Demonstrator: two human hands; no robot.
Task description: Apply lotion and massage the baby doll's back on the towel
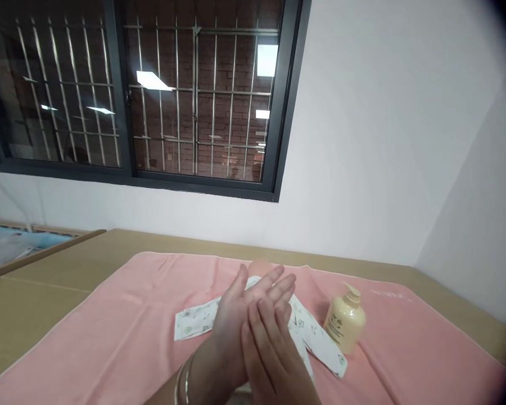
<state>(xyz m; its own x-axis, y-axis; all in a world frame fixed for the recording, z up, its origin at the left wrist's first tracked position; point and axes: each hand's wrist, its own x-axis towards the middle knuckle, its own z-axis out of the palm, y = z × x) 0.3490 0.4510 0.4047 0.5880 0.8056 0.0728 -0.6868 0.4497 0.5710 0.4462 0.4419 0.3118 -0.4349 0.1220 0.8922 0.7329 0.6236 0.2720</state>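
In the head view we've got two bare hands meeting at centre: the left hand [235, 320] lies palm up, its fingers loosely spread and thumb apart toward eleven o'clock, while the right hand [273, 350] rests across that palm, its fingers held together and nearly straight. We see nothing pinched by either. Just beyond the fingers lies a white printed garment [320, 344] on a pink mat [122, 320], one strip out at nine o'clock, another running toward four. We judge it light, soft and floppy, easiest to gather by a strip's end. At twelve o'clock a peach-coloured rounded shape [260, 266] peeks out; it may be a doll's head, but the hands cover too much for us to be sure. And over at three o'clock, just beside the garment and apart from the fingers, stands a cream pump bottle [346, 322]! We reckon it's stiff and smooth, perhaps slippery to a moist palm; best held around its body.
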